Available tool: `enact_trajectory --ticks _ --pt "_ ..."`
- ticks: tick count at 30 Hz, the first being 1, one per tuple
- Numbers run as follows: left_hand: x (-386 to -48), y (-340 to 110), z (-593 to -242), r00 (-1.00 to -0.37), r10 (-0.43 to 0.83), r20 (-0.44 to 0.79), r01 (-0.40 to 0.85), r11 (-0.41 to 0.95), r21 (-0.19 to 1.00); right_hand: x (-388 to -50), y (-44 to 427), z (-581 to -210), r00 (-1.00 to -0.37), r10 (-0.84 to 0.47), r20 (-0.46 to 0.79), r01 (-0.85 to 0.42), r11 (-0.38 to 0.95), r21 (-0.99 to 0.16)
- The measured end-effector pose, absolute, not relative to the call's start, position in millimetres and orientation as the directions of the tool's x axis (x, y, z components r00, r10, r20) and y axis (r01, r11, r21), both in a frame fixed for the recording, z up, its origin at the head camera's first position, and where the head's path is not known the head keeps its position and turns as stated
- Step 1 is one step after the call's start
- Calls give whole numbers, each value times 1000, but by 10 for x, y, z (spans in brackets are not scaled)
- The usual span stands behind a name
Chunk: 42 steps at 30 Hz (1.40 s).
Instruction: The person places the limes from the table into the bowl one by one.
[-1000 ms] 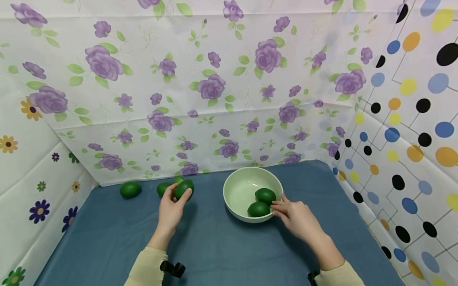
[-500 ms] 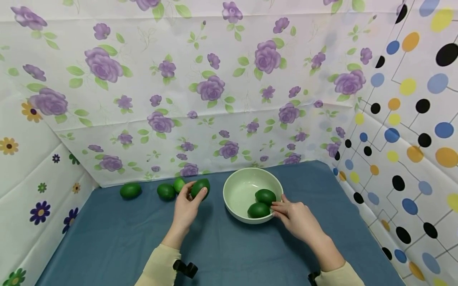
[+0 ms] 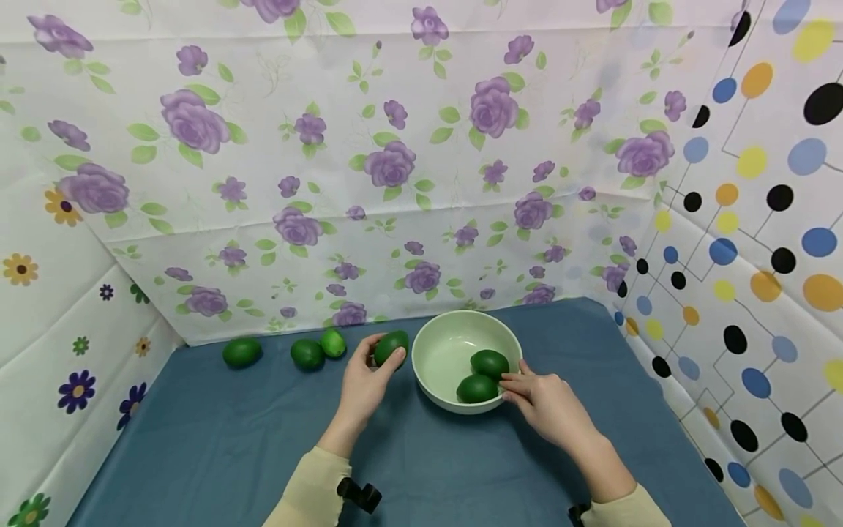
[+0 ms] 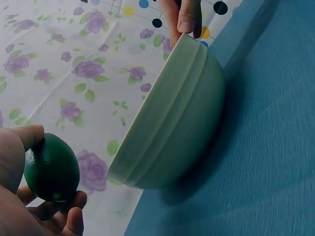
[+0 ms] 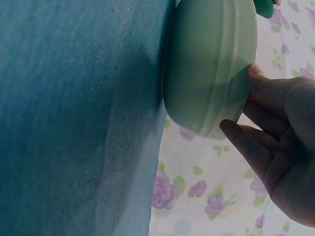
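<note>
One fruit pinched by left fingers, bowl by right fingers; I judge mid-transfer; next: over bowl, release.

Straight ahead of me hangs a white back sheet printed with purple roses and green leaves, 2 long creases running across it. To my left, a white side sheet bears scattered yellow, purple and green flowers; to my right, a dotted sheet shows black, blue, yellow and orange spots joined by thin lines. Blue cloth spreads between all 3 under soft light.
</note>
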State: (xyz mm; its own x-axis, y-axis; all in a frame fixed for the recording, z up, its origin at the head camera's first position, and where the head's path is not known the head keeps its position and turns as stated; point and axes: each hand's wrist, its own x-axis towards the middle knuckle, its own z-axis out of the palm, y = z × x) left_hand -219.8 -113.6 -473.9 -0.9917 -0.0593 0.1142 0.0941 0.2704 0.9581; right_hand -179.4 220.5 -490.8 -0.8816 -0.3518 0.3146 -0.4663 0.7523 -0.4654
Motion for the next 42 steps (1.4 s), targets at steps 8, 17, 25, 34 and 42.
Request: enact_trajectory --ticks 8,17,25,34,42 --pt "-2199 -1008 -4715 -990 -29 135 121 286 950 -1796 2210 -4903 -883 -349 314 -463 755 -464" --pt "-2199 -909 -4685 -990 -20 140 126 316 940 -1793 2200 -4904 -881 -347 321 -465 762 -452" --pt "-2237 -859 -4714 -988 15 154 150 333 931 -1788 2188 -4912 -871 -352 343 -476 777 -412" --pt "-2243 -833 -4766 -990 42 132 138 338 931 -1793 2197 -4934 -858 -363 364 -492 786 -375" --pt "-2261 -769 -4749 -977 83 197 214 376 902 -1792 2237 -4976 -846 -384 370 -519 751 -408"
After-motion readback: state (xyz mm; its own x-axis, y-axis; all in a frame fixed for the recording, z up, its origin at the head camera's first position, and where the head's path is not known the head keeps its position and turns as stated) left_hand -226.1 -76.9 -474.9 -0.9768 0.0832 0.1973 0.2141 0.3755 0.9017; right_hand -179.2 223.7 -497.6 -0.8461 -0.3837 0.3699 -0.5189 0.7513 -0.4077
